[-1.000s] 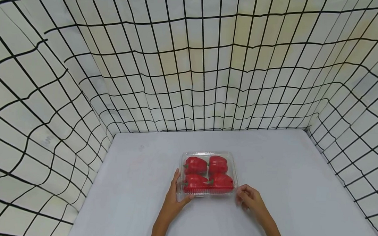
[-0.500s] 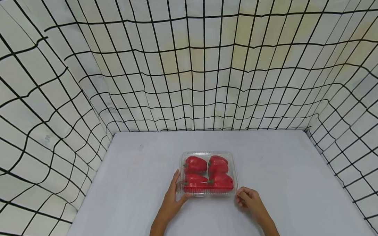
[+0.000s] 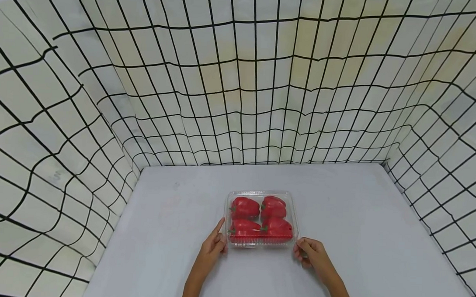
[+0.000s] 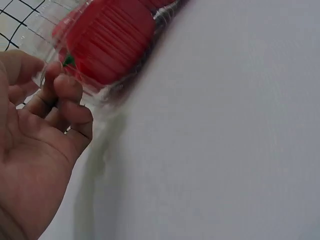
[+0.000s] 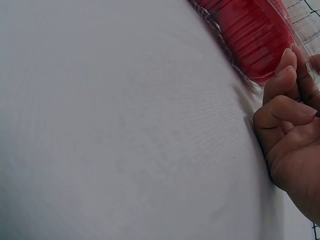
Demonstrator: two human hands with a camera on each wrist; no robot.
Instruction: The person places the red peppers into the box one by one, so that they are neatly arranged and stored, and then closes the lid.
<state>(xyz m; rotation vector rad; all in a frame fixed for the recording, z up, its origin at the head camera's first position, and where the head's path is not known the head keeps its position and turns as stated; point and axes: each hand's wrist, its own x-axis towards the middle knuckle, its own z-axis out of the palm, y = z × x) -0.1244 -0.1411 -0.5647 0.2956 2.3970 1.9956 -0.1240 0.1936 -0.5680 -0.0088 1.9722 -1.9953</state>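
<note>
A clear plastic clamshell container lies closed on the white table, with several red bell peppers with green stems inside. At its near left corner is my left hand, index finger stretched along the side and the other fingers curled; the left wrist view shows thumb and fingertips at the clear rim. My right hand pinches the near right corner between thumb and curled fingers. In the right wrist view those fingertips overlap the container's edge, and the thumb is mostly cut off by the frame.
The white table surface spreads around the container on all sides. Black netting over pale sheets walls the table at the back, left and right.
My left hand has drawn back from the container's front and side; its thumb has left the front edge and its fingers have curled at the corner. The right hand has barely shifted.
</note>
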